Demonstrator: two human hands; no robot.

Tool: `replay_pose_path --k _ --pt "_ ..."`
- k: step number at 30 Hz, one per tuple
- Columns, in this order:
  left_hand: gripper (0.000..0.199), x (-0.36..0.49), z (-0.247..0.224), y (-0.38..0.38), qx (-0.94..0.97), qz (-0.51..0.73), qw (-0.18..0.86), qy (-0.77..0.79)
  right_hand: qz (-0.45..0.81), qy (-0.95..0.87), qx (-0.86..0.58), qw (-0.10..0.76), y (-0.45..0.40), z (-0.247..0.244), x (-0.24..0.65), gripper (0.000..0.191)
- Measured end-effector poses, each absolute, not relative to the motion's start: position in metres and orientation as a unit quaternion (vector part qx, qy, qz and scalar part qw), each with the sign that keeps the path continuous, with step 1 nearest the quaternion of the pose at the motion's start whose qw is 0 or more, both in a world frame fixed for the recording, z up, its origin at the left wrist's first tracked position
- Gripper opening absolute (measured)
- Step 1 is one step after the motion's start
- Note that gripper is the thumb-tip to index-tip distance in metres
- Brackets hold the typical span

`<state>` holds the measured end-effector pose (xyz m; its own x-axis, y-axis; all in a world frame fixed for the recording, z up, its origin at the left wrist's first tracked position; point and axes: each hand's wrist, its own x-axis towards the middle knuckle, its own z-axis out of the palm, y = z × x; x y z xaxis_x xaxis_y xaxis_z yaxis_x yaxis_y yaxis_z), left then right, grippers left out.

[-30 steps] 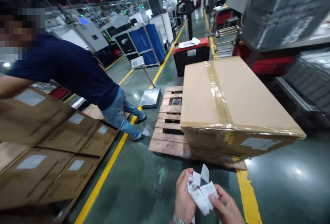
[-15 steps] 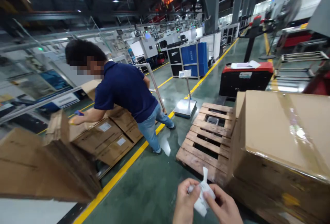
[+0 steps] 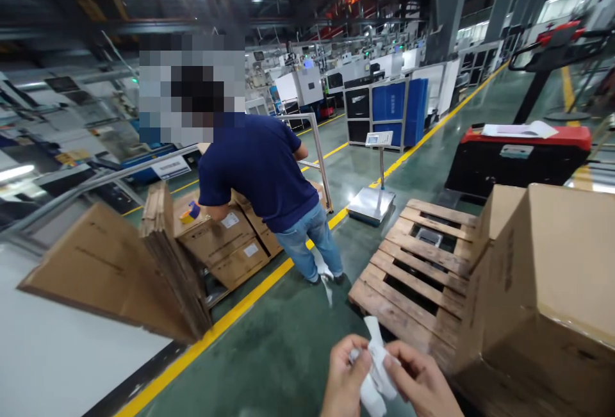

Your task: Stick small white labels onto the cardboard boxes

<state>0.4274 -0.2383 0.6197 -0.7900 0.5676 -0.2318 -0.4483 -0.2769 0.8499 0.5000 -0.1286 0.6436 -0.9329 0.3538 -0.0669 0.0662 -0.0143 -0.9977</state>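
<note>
The left hand (image 3: 342, 375) and right hand (image 3: 419, 384) pinch crumpled white paper strips (image 3: 377, 366) at bottom centre, just below a rough slatted wooden pallet (image 3: 413, 282).

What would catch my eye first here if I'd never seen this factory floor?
At the bottom, the left hand and right hand pinch crumpled white paper. On the right, a large cardboard box sits beside a wooden pallet. Ahead, left of centre, a co-worker in a navy shirt leans over flattened cardboard.

Nothing is legible: the white labels (image 3: 229, 220) on the cardboard cartons (image 3: 209, 244) and the crumpled paper (image 3: 377, 366) are too blurred to read
</note>
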Motion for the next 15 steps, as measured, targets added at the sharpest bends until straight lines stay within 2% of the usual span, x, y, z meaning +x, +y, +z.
replay_pose_path --k 5,9,11,15 --pt "0.039 0.415 0.619 -0.23 0.062 0.803 0.304 0.509 0.631 -0.758 -0.125 0.108 -0.115 0.638 0.487 0.039" --pt "0.039 0.409 0.615 -0.207 0.019 0.84 0.299 0.451 0.53 -0.807 -0.11 0.237 -0.092 0.638 0.476 0.019" --pt "0.036 0.404 0.615 -0.194 0.035 0.844 0.264 0.465 0.491 -0.825 -0.068 0.271 -0.078 0.643 0.469 0.013" --pt "0.034 0.388 0.617 -0.173 0.115 0.791 0.145 0.584 0.491 -0.848 -0.006 0.202 -0.053 0.654 0.453 0.021"
